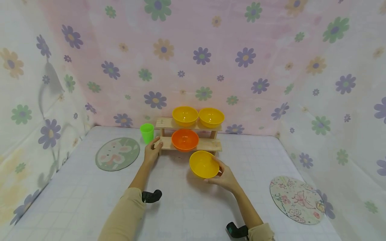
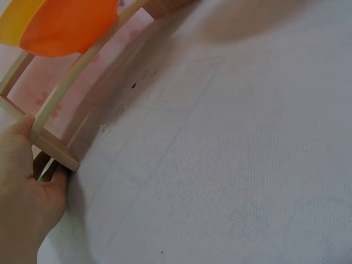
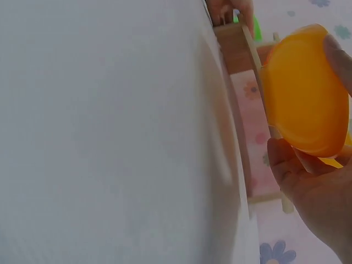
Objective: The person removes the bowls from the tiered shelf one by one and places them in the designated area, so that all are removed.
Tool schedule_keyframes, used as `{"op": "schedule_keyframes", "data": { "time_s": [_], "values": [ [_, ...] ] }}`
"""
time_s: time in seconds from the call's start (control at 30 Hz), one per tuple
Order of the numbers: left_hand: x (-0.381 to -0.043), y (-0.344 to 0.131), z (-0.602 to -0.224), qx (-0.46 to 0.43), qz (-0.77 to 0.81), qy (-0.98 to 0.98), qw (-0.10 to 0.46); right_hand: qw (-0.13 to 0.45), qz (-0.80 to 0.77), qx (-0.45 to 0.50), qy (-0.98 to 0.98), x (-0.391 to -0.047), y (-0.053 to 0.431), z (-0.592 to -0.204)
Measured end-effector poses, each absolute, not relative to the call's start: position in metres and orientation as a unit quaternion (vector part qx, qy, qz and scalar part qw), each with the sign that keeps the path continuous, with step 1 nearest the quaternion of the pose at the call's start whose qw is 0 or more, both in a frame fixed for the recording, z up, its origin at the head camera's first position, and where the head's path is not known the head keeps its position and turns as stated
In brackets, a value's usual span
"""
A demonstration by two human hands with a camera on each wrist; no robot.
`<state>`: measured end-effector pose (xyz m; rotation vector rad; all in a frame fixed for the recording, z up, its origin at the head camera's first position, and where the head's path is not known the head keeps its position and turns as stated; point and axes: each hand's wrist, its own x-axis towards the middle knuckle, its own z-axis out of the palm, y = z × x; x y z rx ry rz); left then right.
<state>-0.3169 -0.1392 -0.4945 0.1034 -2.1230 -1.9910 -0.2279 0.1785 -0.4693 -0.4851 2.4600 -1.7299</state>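
Note:
A two-step wooden rack (image 1: 212,144) stands at the back of the table. My left hand (image 1: 151,152) grips the left end of its lower step; in the left wrist view the thumb (image 2: 22,125) lies against the board and fingers curl around the leg. With my right hand (image 1: 224,177) I hold a yellow bowl (image 1: 204,164) by its right side, raised off the table in front of the rack. An orange bowl (image 1: 185,140) sits on the lower step. Two more yellow bowls, a left one (image 1: 185,116) and a right one (image 1: 211,117), are on the upper step.
A green cup (image 1: 147,133) stands left of the rack. One round mat (image 1: 118,154) with a rabbit picture lies at the left, and another round mat (image 1: 297,201) with butterfly drawings at the right. Flower-patterned cloth walls (image 1: 187,77) enclose the table's back and sides.

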Motion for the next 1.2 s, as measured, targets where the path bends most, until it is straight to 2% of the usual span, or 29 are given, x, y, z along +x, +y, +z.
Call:
{"op": "schedule_keyframes", "data": {
  "time_s": [0.43, 0.83, 1.07, 1.2],
  "values": [
    [-0.318, -0.139, -0.498, 0.023, -0.676, -0.725, 0.127, 0.088, -0.566, -0.220, 0.790, -0.235, 0.127, -0.482],
    [-0.318, -0.140, -0.495, 0.024, -0.674, -0.729, 0.114, 0.098, -0.544, -0.240, 0.798, -0.244, 0.107, -0.488],
    [-0.318, -0.140, -0.495, 0.030, -0.674, -0.729, 0.117, 0.111, -0.532, -0.261, 0.798, -0.228, 0.101, -0.457],
    [-0.317, -0.140, -0.495, 0.032, -0.676, -0.727, 0.118, 0.125, -0.537, -0.258, 0.794, -0.229, 0.104, -0.458]
  ]
}}
